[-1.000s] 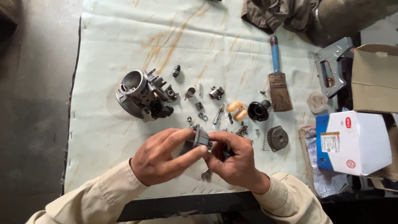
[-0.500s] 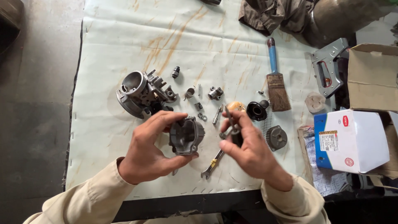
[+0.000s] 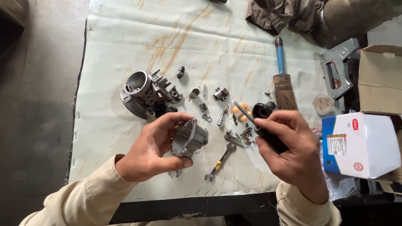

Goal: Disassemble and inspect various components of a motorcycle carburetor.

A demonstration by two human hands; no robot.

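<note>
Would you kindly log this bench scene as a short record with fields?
Left hand: holds a grey metal bowl-shaped housing
Right hand: grips a black-handled screwdriver, tip pointing up-left
Surface: pale stained sheet
Below the housing: small spanner
Upper left: carburettor body
Upper right: blue-handled brush
Far right: white and blue box

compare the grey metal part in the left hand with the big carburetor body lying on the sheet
The grey metal part is smaller, bowl-like, and held up by the left hand. The carburetor body is larger, with a round bore and fittings, and rests untouched on the sheet. Both are grey cast metal.
</note>
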